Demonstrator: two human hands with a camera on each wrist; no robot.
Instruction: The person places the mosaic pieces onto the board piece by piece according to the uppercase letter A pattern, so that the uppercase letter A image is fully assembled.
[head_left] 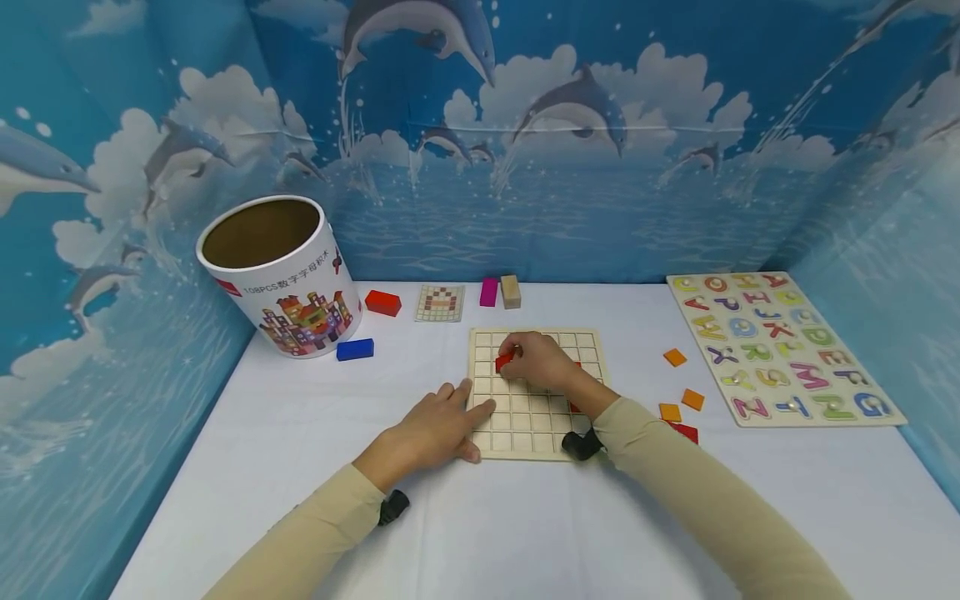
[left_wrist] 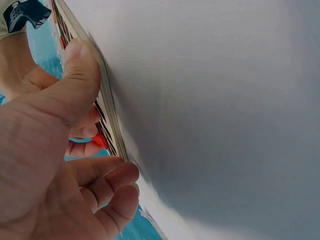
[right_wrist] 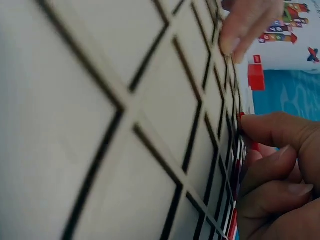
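A square wooden board [head_left: 522, 427] with a grid of recessed cells lies on the white table. My right hand [head_left: 538, 360] pinches a small red tile [head_left: 503, 363] between thumb and fingers, close over the cells in its upper left part. In the right wrist view, the fingertips and the red tile [right_wrist: 242, 115] are right at the grid surface. My left hand [head_left: 438, 423] rests with spread fingers at the board's left edge, its thumb on the rim [left_wrist: 107, 90] in the left wrist view. Further red tiles [head_left: 574, 408] on the board are partly hidden by the right wrist.
Orange tiles [head_left: 693, 400] and red pieces [head_left: 683, 432] lie by the right sleeve. The alphabet board [head_left: 787, 350] is at right. A white bucket [head_left: 300, 292], blue block [head_left: 355, 349], red block [head_left: 382, 302], pattern card [head_left: 439, 303], magenta block [head_left: 489, 292] and plain wooden block [head_left: 511, 292] stand behind.
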